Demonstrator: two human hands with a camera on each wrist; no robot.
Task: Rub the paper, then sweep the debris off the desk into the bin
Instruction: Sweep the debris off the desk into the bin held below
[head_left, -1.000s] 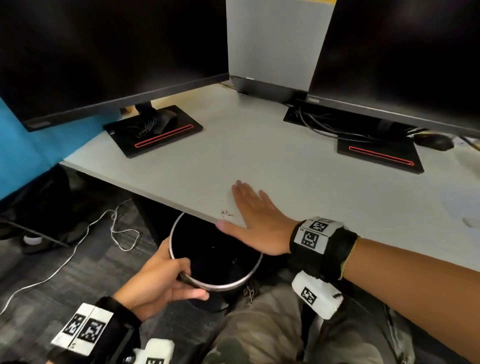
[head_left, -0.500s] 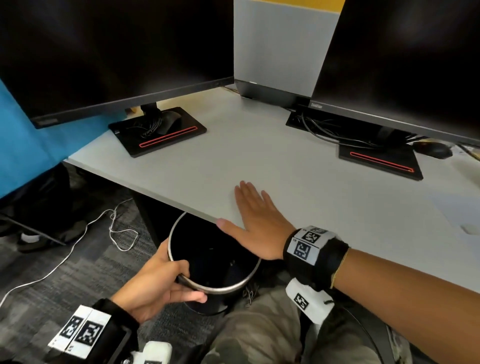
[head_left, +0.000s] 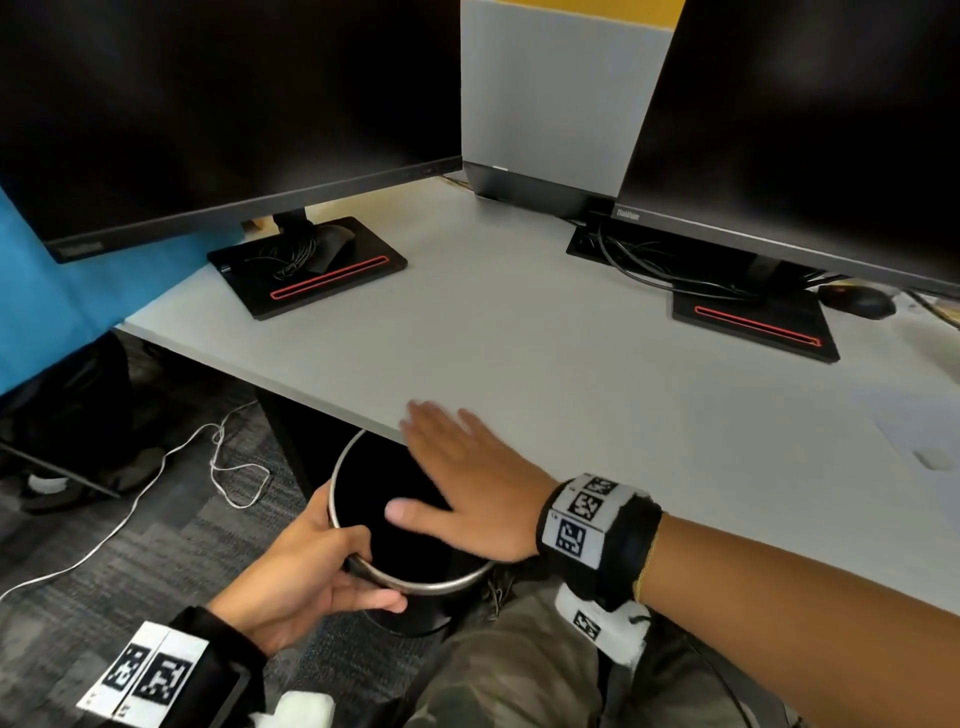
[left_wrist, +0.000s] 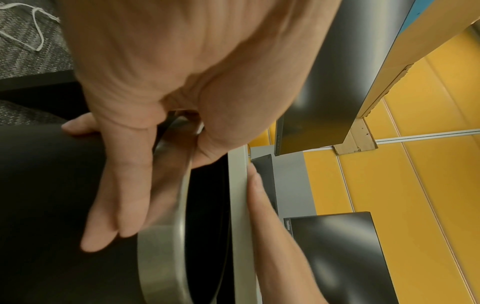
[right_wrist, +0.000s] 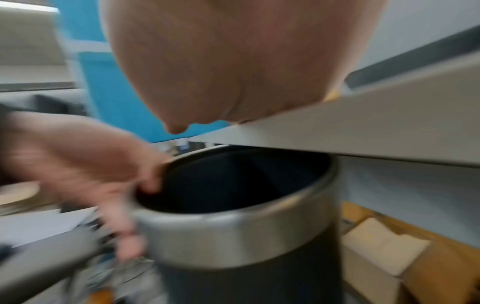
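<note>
A black bin with a metal rim (head_left: 415, 584) hangs just under the front edge of the grey desk (head_left: 519, 338). My left hand (head_left: 311, 577) grips the rim, thumb inside and fingers on the outer wall (left_wrist: 124, 185). My right hand (head_left: 467, 483) lies flat with straight fingers on the desk's edge, its thumb out over the bin's opening. No debris shows on the desk around it. The right wrist view looks into the dark bin (right_wrist: 233, 236) below the desk edge (right_wrist: 363, 133). A pale sheet of paper (head_left: 914, 426) lies blurred at the far right.
Two dark monitors stand on black bases (head_left: 311, 270) (head_left: 753, 322) at the back, with cables and a black mouse (head_left: 860, 301) at the right one. A white cable (head_left: 171, 457) trails over the carpet. My camouflage trousers (head_left: 519, 665) are below the bin.
My right hand has slid left along the desk to its edge, and its thumb now sticks out over the bin. The dark specks seen beside it earlier are gone from view.
</note>
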